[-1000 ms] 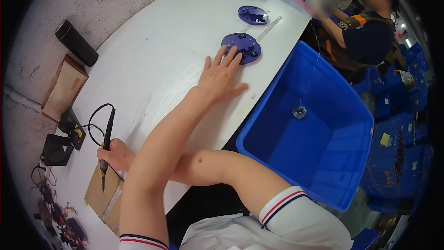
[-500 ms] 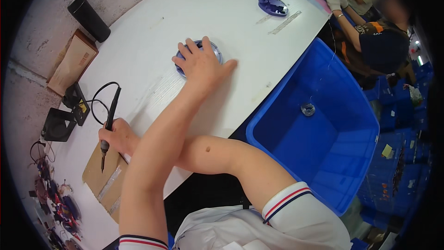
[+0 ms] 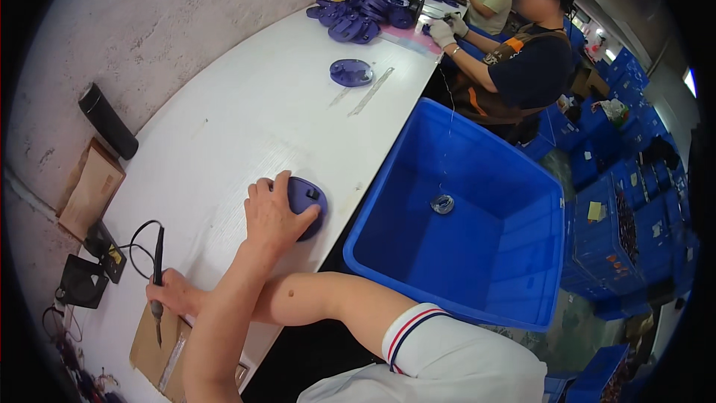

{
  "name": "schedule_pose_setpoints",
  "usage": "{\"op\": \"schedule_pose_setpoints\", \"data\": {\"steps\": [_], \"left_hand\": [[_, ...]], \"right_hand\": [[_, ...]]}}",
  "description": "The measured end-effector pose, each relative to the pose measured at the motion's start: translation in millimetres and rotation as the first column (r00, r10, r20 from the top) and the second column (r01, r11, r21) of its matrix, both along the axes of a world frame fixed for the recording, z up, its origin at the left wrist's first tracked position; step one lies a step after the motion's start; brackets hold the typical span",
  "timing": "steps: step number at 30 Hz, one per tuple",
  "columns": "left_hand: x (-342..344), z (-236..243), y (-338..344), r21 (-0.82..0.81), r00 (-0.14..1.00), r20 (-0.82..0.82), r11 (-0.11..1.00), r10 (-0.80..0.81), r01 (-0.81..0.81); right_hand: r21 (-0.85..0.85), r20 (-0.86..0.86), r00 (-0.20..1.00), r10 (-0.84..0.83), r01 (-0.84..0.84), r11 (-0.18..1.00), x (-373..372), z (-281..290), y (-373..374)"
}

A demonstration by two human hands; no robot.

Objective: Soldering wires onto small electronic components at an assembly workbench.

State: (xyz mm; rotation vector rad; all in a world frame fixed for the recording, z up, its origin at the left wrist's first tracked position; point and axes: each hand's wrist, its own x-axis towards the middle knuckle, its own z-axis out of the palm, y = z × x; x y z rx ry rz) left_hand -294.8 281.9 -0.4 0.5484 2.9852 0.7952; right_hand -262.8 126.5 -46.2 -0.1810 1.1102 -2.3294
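Note:
My left hand (image 3: pixel 272 213) grips a purple oval plastic piece (image 3: pixel 306 198), with a small black part on it, against the white tabletop (image 3: pixel 209 157); its fingers are curled at the piece's edge. My right hand (image 3: pixel 170 292), reached leftward beneath my left forearm, holds a black soldering iron (image 3: pixel 157 261), tip pointing down over a cardboard sheet (image 3: pixel 145 354). A black stand (image 3: pixel 82 281) with a cable is at the left. Farther along the table lies another purple oval piece (image 3: pixel 350 72).
A large blue bin (image 3: pixel 500 254) sits against the table's right edge, a clear roll (image 3: pixel 441 204) inside. Two co-workers (image 3: pixel 526 67) (image 3: pixel 488 4) work at the far end beside piled purple pieces (image 3: pixel 358 15). A black cylinder (image 3: pixel 108 119) stands by the wall; blue crates (image 3: pixel 626 186) are stacked right.
My left hand has slid the purple piece nearer along the table and now curls its fingers at the edge. The view has shifted. My right hand still holds the iron.

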Motion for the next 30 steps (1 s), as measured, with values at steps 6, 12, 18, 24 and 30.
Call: {"op": "schedule_pose_setpoints", "data": {"steps": [6,12,18,24,30], "left_hand": [[36,11,-32,0.242,0.972,-0.174,0.95,-0.157,0.197],[105,63,-134,0.573,0.914,-0.388,0.808,0.121,0.136],[186,60,-256,0.358,0.944,-0.219,0.92,0.248,-0.159],[239,4,-297,0.264,0.919,-0.116,0.903,0.378,-0.338],[252,-12,-261,0.173,0.706,-0.236,0.744,0.668,-0.646]], "right_hand": [[-0.028,0.11,0.987,0.121,-0.118,0.993,-14,8,12],[-0.8,0.035,0.91,0.414,-0.222,0.558,9,7,18],[-0.455,0.336,0.926,0.17,0.001,0.89,-18,19,27],[-0.078,0.187,0.982,0.012,0.003,0.997,-24,38,20],[-0.038,0.177,0.984,-0.015,0.022,0.999,-12,32,12]]}}
